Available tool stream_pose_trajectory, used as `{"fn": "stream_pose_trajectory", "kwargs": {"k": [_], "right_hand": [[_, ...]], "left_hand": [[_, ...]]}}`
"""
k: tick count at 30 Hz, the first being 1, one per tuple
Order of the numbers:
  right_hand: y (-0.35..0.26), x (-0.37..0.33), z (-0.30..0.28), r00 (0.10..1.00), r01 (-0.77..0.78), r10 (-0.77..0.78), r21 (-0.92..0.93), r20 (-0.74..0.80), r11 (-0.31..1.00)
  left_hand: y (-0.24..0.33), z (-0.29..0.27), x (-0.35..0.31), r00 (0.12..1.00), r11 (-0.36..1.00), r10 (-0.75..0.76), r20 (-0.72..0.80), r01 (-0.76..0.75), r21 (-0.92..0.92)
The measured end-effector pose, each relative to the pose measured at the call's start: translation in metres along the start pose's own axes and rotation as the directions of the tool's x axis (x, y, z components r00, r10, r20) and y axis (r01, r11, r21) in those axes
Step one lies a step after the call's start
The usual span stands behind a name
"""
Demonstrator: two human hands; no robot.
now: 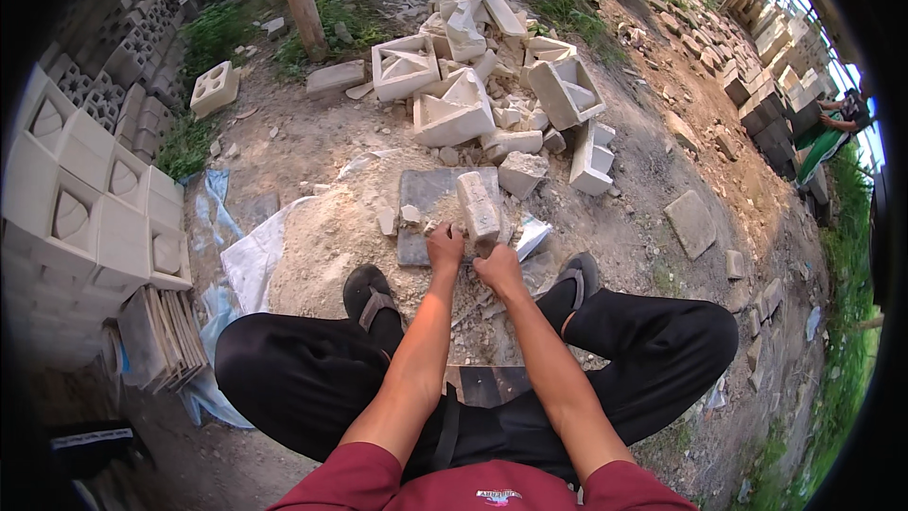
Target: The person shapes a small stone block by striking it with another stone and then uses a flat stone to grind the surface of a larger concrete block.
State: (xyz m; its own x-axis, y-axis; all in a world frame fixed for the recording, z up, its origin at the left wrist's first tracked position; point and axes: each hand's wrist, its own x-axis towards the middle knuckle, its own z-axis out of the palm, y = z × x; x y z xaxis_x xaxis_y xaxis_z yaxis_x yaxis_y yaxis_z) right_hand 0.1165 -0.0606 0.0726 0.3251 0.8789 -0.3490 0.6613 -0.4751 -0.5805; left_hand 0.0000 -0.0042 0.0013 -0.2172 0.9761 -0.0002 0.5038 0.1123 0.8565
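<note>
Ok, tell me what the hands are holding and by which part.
It can't be told: the left hand and right hand are by the near end of a pale brick, but any grip is too unclear to see.

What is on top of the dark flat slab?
A small pale chunk lies on the slab; an oblong pale block is over it, contact unclear. The left hand and block hide parts beneath.

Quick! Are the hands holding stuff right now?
Left hand: curled at the dark slab; can't tell if it's holding anything.
Right hand: curled by the nearest pale block; can't tell either.
</note>
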Motion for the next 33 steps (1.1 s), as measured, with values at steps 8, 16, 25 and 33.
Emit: {"fn": "stream_pose_trajectory", "kwargs": {"k": [8,16,25,33], "right_hand": [[0.001,-0.008,0.006,0.979,0.133,-0.103,0.166,-0.176,0.977],[-0.013,-0.002,-0.01,0.997,0.076,-0.073,0.086,-0.04,0.993],[-0.011,0.003,-0.02,0.997,0.012,-0.01,-0.029,0.079,0.999],[-0.007,-0.005,0.004,0.983,0.138,-0.125,0.09,-0.134,0.986]], "left_hand": [[0.01,0.004,-0.008,0.997,0.997,-0.063,-0.049,0.06,-0.056],[0.004,0.001,-0.005,0.997,0.991,-0.063,-0.04,0.057,-0.12],[0.004,0.005,-0.005,0.995,0.983,-0.084,-0.058,0.073,-0.169],[0.004,0.002,0.001,0.992,0.983,-0.121,-0.036,0.115,-0.144]]}}
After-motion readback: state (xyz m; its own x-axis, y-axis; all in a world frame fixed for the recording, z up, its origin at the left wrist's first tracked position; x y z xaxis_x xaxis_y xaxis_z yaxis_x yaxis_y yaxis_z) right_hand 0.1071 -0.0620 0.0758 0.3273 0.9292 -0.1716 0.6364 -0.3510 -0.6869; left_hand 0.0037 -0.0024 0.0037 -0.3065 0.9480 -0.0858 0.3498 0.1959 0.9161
